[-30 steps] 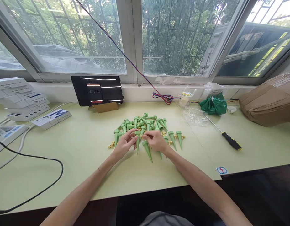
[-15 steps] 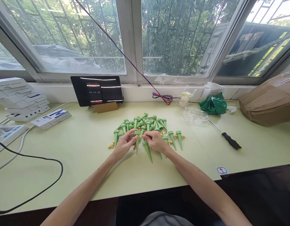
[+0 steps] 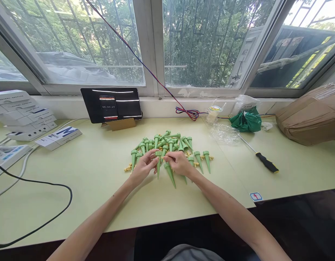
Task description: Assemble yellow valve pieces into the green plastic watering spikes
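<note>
From where I stand, the left hand pinches a green plastic watering spike between thumb and fingers, its ridged cap up and its point angled down over the pale yellow-green tabletop. Right beside the cap, the right hand has thumb and forefinger pressed on a small yellow fitting, most of it covered by the fingertips. Another loose spike lies just below the right hand, tip toward the person. Behind both hands spreads a heap of similar green spikes, yellow pieces showing among them. Off to the right rests a black-handled screwdriver; at the back, a dark tablet leans beneath the window, showing 00:03:21.
</note>
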Demonstrator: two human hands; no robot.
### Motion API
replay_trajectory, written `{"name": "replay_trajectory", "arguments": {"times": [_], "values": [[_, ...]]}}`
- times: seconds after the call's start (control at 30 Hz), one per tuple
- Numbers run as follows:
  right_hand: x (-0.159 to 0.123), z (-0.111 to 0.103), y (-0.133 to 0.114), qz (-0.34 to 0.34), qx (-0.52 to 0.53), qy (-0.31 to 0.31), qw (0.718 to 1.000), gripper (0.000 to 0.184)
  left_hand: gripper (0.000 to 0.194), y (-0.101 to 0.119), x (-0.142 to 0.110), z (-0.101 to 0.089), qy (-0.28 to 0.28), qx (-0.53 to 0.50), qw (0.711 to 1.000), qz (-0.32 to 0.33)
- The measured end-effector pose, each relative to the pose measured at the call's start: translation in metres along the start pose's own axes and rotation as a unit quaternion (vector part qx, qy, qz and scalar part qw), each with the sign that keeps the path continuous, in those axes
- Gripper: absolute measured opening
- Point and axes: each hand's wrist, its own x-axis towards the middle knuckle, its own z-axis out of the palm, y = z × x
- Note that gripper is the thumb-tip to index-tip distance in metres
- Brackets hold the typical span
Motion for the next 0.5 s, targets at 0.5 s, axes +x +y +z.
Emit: {"name": "replay_trajectory", "arguments": {"times": [0.5], "values": [[-0.0001, 0.0001, 0.0008, 0.01, -0.018, -0.011, 1.0, 0.035, 0.042, 0.0003, -0.0005, 0.0009, 0.001, -0.002, 1.0, 0.002]]}}
